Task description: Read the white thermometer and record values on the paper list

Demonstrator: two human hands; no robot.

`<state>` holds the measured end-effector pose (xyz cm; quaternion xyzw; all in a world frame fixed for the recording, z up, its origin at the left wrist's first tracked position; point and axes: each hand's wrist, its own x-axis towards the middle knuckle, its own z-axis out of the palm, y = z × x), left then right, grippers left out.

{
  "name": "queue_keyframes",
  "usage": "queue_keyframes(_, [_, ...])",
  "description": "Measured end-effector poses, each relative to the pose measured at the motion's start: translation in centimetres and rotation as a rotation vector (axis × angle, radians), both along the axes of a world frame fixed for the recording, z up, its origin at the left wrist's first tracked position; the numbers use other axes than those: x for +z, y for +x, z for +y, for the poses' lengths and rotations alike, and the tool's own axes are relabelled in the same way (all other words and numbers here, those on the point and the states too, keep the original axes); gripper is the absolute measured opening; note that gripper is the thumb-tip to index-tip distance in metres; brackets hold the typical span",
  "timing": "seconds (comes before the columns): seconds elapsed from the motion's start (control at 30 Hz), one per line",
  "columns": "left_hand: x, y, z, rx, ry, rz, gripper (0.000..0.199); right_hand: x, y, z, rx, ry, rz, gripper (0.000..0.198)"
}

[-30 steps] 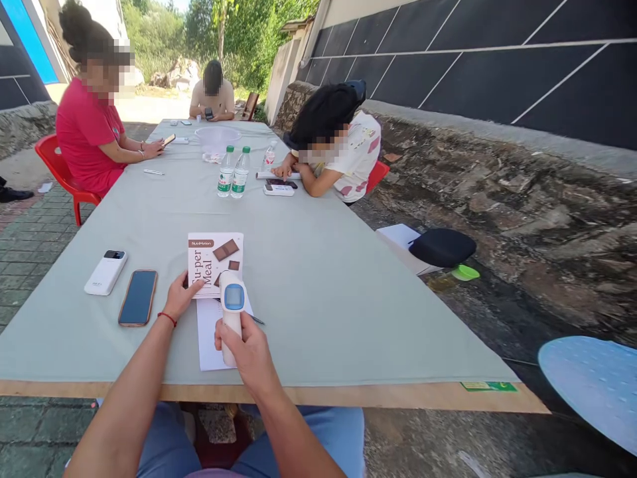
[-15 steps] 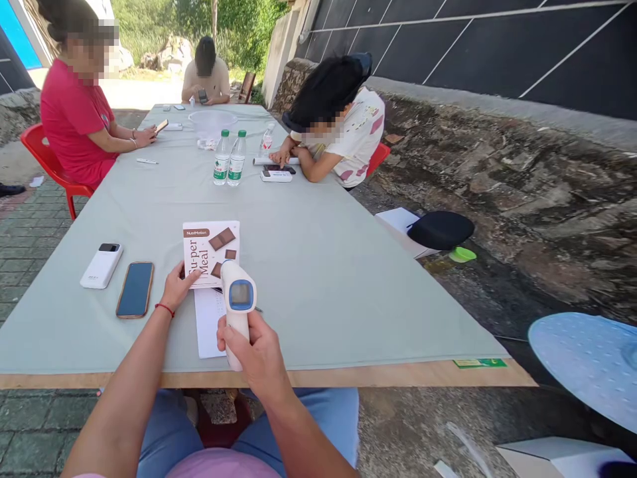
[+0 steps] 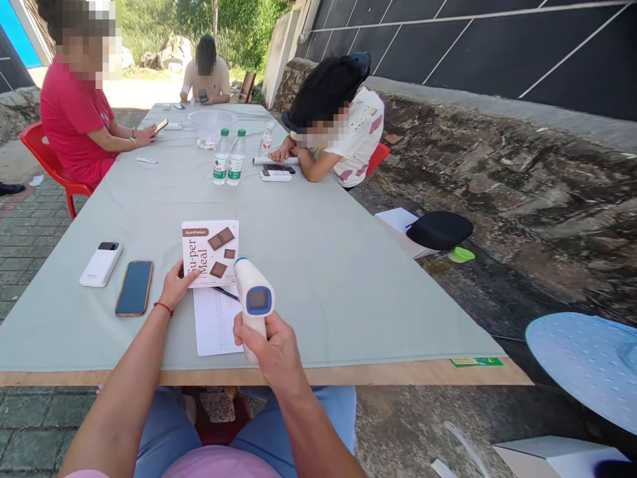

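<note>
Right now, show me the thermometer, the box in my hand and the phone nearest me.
Thermometer (image 3: 258, 302): head view, on its small screen.
Box (image 3: 211, 253): head view, middle of its printed front.
Phone (image 3: 134, 288): head view, middle of its dark screen.

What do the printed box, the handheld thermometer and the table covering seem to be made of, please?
The printed box in the left hand looks like smooth thin cardboard: flat front, crisp edges. The handheld thermometer in the right hand appears to be smooth hard plastic, given its rounded, moulded body. The table covering could be cloth or vinyl: matt, faintly creased.
</note>
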<state>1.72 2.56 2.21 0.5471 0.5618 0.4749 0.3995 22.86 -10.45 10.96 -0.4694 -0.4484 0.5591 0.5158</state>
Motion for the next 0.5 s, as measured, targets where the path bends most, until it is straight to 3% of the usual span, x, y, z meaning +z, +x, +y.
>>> queue_keyframes(0.1, [0.0, 0.0, 0.0, -0.003, 0.0, -0.006, 0.062, -2.7, 3.0, 2.4, -0.132, -0.002, -0.228, 0.028])
queue_keyframes(0.2, [0.1, 0.0, 0.0, -0.008, -0.019, -0.002, 0.061, -6.5, 6.9, 5.5, -0.275, -0.045, -0.678, 0.043])
queue_keyframes(0.27, [0.1, 0.1, 0.0, -0.004, -0.026, 0.0, 0.061, -8.9, 9.4, 7.2, -0.258, -0.128, -0.998, 0.042])
queue_keyframes(0.33, [0.1, 0.1, 0.0, 0.01, -0.029, 0.005, 0.061, -10.8, 11.3, 8.3, -0.225, -0.163, -1.184, 0.04])
queue_keyframes(0.5, [-0.2, 0.0, -0.1, 0.014, -0.035, -0.007, 0.065, -12.2, 13.2, 8.6, -0.143, -0.171, -1.385, 0.042])
